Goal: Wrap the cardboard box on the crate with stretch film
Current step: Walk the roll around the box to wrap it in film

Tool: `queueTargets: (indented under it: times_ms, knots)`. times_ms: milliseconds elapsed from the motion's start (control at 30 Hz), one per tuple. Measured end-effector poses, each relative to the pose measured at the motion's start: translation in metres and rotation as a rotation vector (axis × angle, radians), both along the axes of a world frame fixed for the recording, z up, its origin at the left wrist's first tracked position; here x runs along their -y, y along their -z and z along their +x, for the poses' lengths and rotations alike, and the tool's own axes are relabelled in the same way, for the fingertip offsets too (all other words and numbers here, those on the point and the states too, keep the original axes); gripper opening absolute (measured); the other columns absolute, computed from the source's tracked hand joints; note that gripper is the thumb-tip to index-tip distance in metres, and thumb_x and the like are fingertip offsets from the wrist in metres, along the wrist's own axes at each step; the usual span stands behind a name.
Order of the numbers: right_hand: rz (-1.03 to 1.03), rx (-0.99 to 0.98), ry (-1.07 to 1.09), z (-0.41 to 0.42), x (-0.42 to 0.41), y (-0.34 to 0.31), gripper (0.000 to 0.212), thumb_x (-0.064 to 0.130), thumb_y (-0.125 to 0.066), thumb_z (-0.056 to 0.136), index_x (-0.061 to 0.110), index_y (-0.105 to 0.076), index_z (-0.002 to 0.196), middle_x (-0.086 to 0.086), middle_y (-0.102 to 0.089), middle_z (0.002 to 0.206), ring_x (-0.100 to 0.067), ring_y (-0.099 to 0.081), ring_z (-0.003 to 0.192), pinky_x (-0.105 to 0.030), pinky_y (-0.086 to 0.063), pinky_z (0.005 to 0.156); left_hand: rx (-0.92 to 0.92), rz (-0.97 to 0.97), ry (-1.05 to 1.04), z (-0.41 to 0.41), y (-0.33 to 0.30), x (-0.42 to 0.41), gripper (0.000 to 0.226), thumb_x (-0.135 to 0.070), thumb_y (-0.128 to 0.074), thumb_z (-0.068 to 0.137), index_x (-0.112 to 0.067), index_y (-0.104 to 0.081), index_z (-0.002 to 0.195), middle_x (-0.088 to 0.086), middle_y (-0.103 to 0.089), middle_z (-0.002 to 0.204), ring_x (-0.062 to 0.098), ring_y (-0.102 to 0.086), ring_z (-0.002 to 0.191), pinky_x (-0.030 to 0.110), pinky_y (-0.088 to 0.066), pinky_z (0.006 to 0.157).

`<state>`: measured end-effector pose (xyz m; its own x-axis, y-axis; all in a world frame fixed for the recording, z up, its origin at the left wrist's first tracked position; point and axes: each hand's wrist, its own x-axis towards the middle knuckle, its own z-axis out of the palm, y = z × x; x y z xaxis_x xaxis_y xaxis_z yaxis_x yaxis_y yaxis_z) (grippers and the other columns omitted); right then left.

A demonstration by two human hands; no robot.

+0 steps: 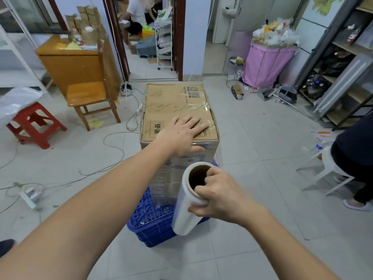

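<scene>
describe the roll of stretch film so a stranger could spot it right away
Find the tall cardboard box standing on the blue crate mid-floor. Just in front of it, the right hand grips a white stretch film roll. Its open brown cardboard core sets it apart.

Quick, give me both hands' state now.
Left hand: open, flat on the brown cardboard box.
Right hand: gripping the white stretch-film roll at its cardboard core.

The cardboard box (pixel 177 110) hides most of the blue crate (pixel 150 223) beneath it, and the film roll (pixel 188 201) covers the crate's right corner. The left hand (pixel 182 134) covers part of the box's print. Right of the box, a seated person (pixel 355 158) is cut off by the frame edge. Labels at the box's far end are too small to read.
</scene>
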<state>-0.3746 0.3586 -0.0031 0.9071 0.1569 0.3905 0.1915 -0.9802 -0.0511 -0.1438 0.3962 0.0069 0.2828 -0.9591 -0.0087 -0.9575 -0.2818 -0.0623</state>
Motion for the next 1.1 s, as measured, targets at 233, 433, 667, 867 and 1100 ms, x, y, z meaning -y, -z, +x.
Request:
queueTargets:
  times_ms: [233, 433, 667, 867, 1100]
  knots:
    - [-0.057, -0.059, -0.073, 0.019, -0.024, 0.011, 0.04, 0.045, -0.07, 0.079, 0.019, -0.046, 0.061, 0.004, -0.049, 0.051, -0.019, -0.033, 0.056, -0.03, -0.043, 0.076, -0.025, -0.015, -0.011, 0.005, 0.002, -0.012, 0.088, -0.083, -0.035, 0.091, -0.045, 0.0, 0.162, -0.003, -0.008, 0.173, 0.024, -0.006, 0.159, 0.052, -0.009, 0.127]
    - [-0.15, -0.139, -0.025, 0.022, -0.031, 0.004, 0.037, 0.051, -0.068, 0.079, 0.019, -0.053, 0.066, 0.004, -0.056, 0.058, -0.019, -0.046, 0.058, -0.031, -0.042, 0.082, -0.085, -0.091, -0.011, 0.005, 0.0, -0.019, 0.09, -0.081, -0.049, 0.088, -0.044, -0.012, 0.161, -0.002, -0.019, 0.171, 0.023, -0.013, 0.158, 0.05, -0.011, 0.127]
    - [-0.137, -0.261, 0.328, 0.013, -0.075, 0.009, 0.066, 0.038, -0.097, 0.033, 0.017, -0.055, 0.08, 0.002, -0.059, 0.056, -0.019, -0.05, 0.048, -0.035, -0.049, 0.061, -0.176, -0.203, 0.022, 0.007, -0.005, -0.028, 0.092, -0.075, -0.068, 0.079, -0.033, -0.039, 0.155, -0.004, -0.042, 0.153, 0.021, -0.037, 0.138, 0.044, -0.027, 0.12]
    - [-0.057, -0.114, 0.643, 0.027, -0.1, 0.01, 0.054, 0.062, -0.072, 0.072, 0.023, -0.035, 0.076, 0.009, -0.047, 0.051, -0.015, -0.04, 0.045, -0.031, -0.044, 0.061, -0.489, -0.133, 0.178, 0.035, -0.021, -0.041, 0.063, -0.057, -0.071, 0.088, -0.037, -0.053, 0.145, -0.003, -0.041, 0.155, 0.021, -0.034, 0.141, 0.043, -0.03, 0.118]
    - [0.015, -0.045, 0.966, 0.048, -0.126, 0.005, 0.055, 0.045, -0.083, 0.069, 0.024, -0.032, 0.067, 0.009, -0.03, 0.055, -0.018, -0.032, 0.052, -0.031, -0.039, 0.06, -0.239, 0.081, 0.497, 0.109, -0.033, -0.095, 0.082, -0.076, -0.057, 0.088, -0.04, -0.032, 0.157, -0.008, -0.026, 0.167, 0.016, -0.032, 0.148, 0.036, -0.031, 0.118]
